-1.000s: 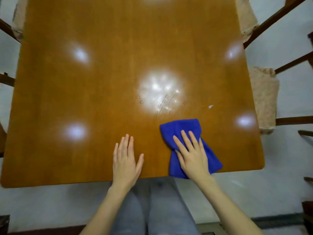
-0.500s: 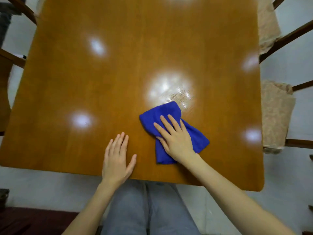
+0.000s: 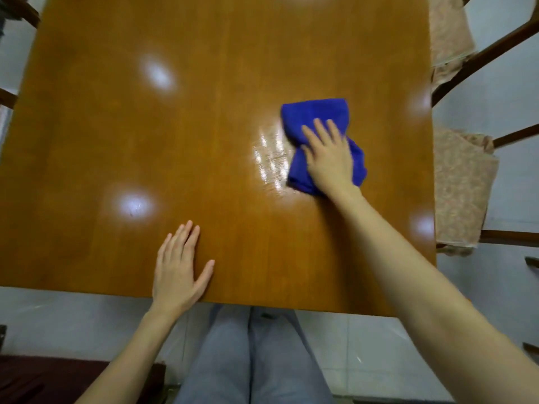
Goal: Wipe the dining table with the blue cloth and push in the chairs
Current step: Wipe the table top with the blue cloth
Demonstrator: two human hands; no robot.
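Observation:
The orange-brown wooden dining table [image 3: 122, 135] fills most of the view. A bunched blue cloth [image 3: 316, 113] lies on it right of centre. My right hand [image 3: 329, 158] presses flat on the cloth with straight fingers, covering its near half. A wet, streaky patch shines just left of the cloth. My left hand [image 3: 178, 272] rests flat on the table near its front edge, fingers straight and thumb spread. Two chairs with beige seat cushions stand along the table's right side, one near [image 3: 460, 188] and one far [image 3: 447, 33].
Dark wooden chair parts [image 3: 17, 10] show at the table's left edge. My legs in grey trousers [image 3: 250, 360] are below the table's front edge, over pale floor tiles. A dark red mat [image 3: 43, 380] lies at the bottom left.
My right hand has slid the blue cloth away from me and to the right across the table, leaving a wet streak. My left hand has stayed flat near the front edge.

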